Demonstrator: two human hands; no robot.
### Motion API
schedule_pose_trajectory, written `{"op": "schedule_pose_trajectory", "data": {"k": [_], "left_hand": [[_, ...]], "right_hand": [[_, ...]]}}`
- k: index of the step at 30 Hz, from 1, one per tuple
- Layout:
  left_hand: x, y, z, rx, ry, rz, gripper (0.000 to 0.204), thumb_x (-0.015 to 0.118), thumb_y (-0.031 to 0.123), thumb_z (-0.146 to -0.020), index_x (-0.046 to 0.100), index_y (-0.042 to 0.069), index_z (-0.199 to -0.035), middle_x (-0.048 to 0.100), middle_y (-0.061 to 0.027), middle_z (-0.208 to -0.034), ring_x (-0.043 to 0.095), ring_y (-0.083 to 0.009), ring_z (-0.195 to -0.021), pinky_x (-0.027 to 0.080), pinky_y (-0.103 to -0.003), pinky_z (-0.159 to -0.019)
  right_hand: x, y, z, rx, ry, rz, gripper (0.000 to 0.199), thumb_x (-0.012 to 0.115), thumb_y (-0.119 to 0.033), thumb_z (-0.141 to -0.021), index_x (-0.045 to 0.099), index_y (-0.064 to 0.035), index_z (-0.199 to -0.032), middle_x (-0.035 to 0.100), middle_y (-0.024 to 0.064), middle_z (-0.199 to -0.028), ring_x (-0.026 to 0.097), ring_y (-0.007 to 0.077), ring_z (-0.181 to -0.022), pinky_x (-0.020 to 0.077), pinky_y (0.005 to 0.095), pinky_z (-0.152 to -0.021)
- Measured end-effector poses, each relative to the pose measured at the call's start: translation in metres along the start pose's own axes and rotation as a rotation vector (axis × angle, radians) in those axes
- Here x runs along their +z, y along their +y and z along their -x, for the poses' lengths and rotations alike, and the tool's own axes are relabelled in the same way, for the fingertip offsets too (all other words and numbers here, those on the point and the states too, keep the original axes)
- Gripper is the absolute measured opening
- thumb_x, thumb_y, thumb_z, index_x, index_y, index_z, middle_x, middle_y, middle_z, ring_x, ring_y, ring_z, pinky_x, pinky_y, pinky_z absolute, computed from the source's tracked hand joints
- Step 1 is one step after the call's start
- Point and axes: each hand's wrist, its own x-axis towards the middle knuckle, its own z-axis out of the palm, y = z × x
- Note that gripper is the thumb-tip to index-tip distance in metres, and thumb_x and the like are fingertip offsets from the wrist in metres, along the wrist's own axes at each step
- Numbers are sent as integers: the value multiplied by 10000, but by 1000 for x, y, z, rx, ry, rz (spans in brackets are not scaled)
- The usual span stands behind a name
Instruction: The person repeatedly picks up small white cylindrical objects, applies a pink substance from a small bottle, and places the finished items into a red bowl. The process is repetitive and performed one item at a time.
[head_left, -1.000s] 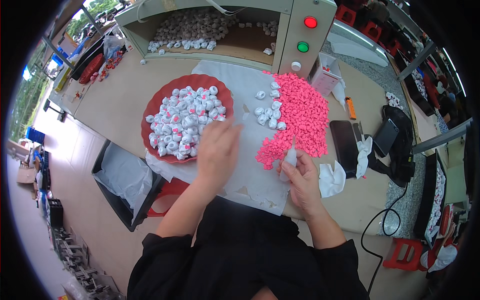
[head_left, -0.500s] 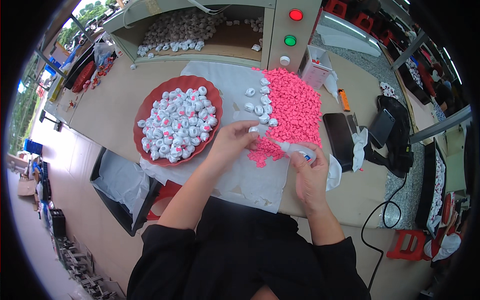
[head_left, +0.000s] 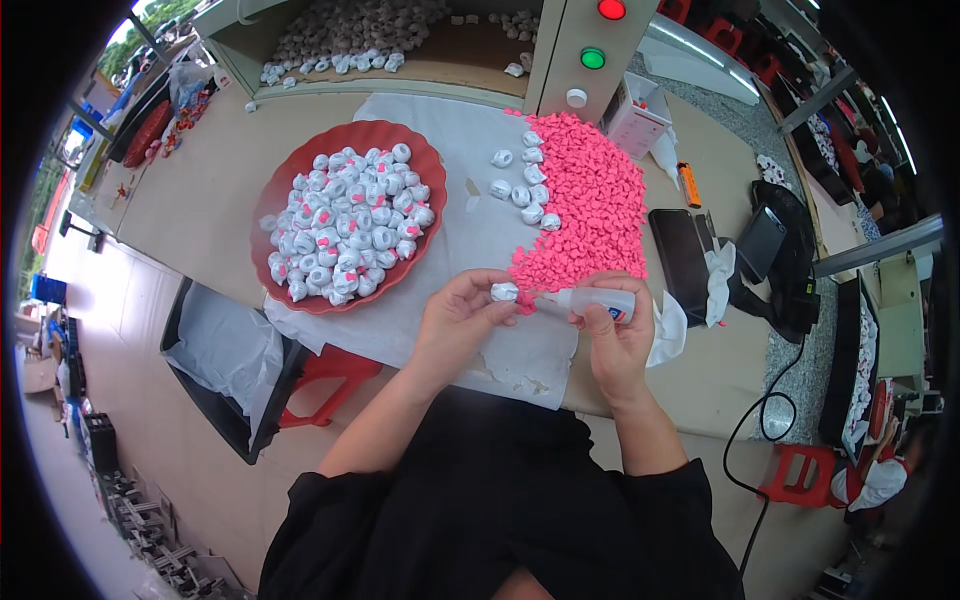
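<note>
Between the thumb and fingers of my left hand (head_left: 450, 322) is a small round white piece (head_left: 504, 292). My right hand (head_left: 618, 355) grips a small white glue bottle (head_left: 598, 303), lying nearly level, its narrow nozzle pointing left at the white piece. Whether the tip touches it I cannot tell. Just beyond both hands spreads a heap of small pink pieces (head_left: 590, 195). Several loose white pieces (head_left: 520, 196) lie along the heap's left side. To the left, a red scalloped bowl (head_left: 268, 205) holds many white pieces, some with pink bits on them.
White paper (head_left: 455, 130) covers the middle of the table (head_left: 200, 190). A metal cabinet (head_left: 545, 75) with more white pieces stands behind. On the right are an orange lighter (head_left: 689, 185), a dark phone-like slab (head_left: 680, 262) and a black bag (head_left: 775, 215). A paper-lined black crate (head_left: 225, 350) sits lower left.
The whole view has shifted a little. My hands now hold the white piece and the bottle's nozzle level with each other, and the bottle lies flatter. The white piece shows more fully.
</note>
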Motion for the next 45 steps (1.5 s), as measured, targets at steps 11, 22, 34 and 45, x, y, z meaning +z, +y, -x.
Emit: {"op": "schedule_pose_trajectory", "data": {"k": [11,22,34,45], "left_hand": [[-1,-3,2,22,0,-32,274,562,-66,-794,479,-35,-1053,586,-105,-964,582,-136,-901,472,-232,-789],[2,1,2,0,24,-18,268,588,-83,-767,491,-38,-1013,567,-77,-923,576,-129,-869,476,-225,-764],[-1,-3,2,21,-10,-25,287,574,-71,-781,480,-35,-1050,584,-121,-977,584,-145,-894,471,-237,-799],[1,-1,3,4,6,-20,266,590,-63,-776,488,-36,-1019,588,-101,-925,582,-133,-856,483,-234,-760]], "right_hand": [[-4,6,3,-262,-124,379,271,621,-109,-797,443,7,-964,523,123,-893,493,184,-788,409,277,-690],[-4,6,2,-293,-140,419,263,631,-112,-790,458,2,-951,534,113,-887,486,186,-781,402,281,-685],[-3,7,0,-340,-149,461,259,629,-81,-782,456,2,-956,537,113,-880,489,185,-760,405,281,-664],[0,9,1,-367,-130,474,288,648,-117,-776,451,-3,-953,539,131,-881,502,200,-755,417,288,-657]]}}
